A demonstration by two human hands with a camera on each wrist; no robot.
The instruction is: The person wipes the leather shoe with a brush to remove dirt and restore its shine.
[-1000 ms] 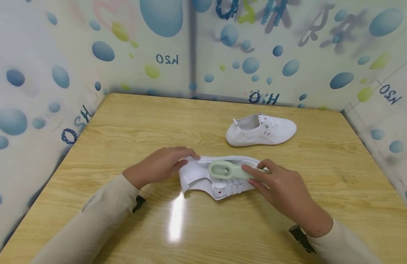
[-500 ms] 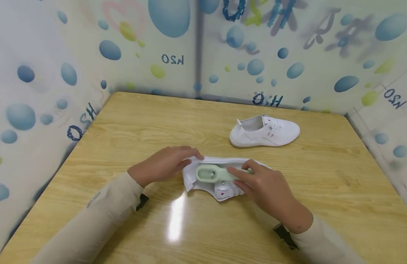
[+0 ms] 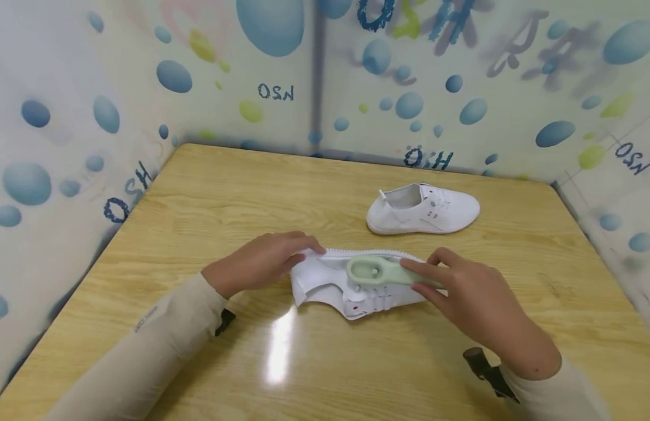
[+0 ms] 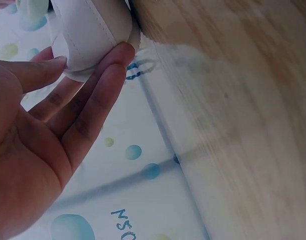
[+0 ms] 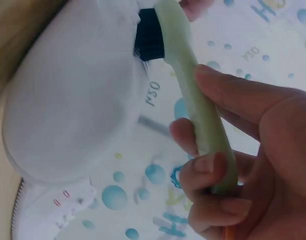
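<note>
A white lace-up shoe (image 3: 325, 277) lies tipped on its side, its opening toward the near edge. My left hand (image 3: 264, 262) pinches its heel end; the left wrist view shows thumb and fingers on either side of the heel (image 4: 90, 30). In my right hand (image 3: 477, 295) is a pale green brush (image 3: 367, 270), gripped by its handle (image 5: 205, 115). Its dark bristles (image 5: 150, 34) meet the shoe's upper in the right wrist view. Over the side and laces of the shoe lies the brush head in the head view.
A second white shoe (image 3: 422, 209) stands upright farther back on the wooden table (image 3: 240, 193), toe to the right. Walls printed with blue and green dots (image 3: 409, 105) rise behind the table and at both sides.
My right hand slid the brush left toward the heel, then back right toward the toe. My left hand keeps its hold on the heel, and the view shifted slightly.
</note>
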